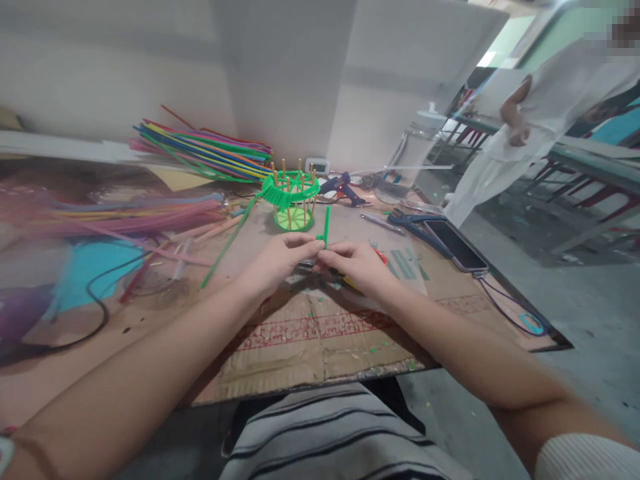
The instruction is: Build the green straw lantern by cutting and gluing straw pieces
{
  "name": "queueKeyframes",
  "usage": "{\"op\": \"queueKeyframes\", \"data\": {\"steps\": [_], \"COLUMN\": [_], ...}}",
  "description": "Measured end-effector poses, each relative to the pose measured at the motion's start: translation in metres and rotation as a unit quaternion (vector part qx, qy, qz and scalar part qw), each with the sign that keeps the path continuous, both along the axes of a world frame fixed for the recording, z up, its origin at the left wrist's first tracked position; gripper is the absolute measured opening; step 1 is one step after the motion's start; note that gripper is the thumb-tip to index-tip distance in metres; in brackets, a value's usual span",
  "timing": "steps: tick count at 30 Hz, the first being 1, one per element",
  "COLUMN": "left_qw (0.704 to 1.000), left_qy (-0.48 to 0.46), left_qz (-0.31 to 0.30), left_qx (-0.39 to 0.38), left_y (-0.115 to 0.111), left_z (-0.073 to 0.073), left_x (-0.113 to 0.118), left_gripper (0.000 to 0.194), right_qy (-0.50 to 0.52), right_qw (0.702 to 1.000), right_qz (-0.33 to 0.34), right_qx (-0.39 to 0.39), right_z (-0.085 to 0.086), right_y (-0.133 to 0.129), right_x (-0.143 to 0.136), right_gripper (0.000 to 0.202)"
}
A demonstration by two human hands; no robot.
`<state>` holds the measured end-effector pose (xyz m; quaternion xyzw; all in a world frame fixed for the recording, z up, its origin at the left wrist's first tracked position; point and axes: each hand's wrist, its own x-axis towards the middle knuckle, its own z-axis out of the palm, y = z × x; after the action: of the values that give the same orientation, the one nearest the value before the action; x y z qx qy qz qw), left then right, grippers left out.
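A bent green strip (327,221) is held above the table (280,370), its longer end pointed upward. Its short end is pinched in the grip of the left hand (294,253). The grip of the right hand (354,262) is narrowed at the strip's lower end; whether the strip is clamped there cannot be told. Beyond the 2 hands, a green-wrapped frame (284,197) is stood upright, with a glue gun (345,189) placed to its right and coloured strips (205,152) bundled to its left.
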<state>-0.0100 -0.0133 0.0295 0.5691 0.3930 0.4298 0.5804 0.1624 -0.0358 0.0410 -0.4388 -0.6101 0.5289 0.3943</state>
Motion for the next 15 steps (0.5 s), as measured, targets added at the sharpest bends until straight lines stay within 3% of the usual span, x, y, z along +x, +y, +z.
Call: {"op": "queueKeyframes", "data": {"steps": [15], "left_qw": [0.999], "left_qy": [0.039], "left_qz": [-0.031], "left_qx": [0.01], "left_y": [-0.0012], "left_z": [0.0059], "left_x": [-0.0022], "left_gripper": [0.033], "right_qy": [0.002], "right_qw": [1.0], "right_qz": [0.015], "right_qx": [-0.003], "right_z": [-0.0027], "right_y": [0.0019], "right_x": [0.0033], "right_gripper": [0.037]}}
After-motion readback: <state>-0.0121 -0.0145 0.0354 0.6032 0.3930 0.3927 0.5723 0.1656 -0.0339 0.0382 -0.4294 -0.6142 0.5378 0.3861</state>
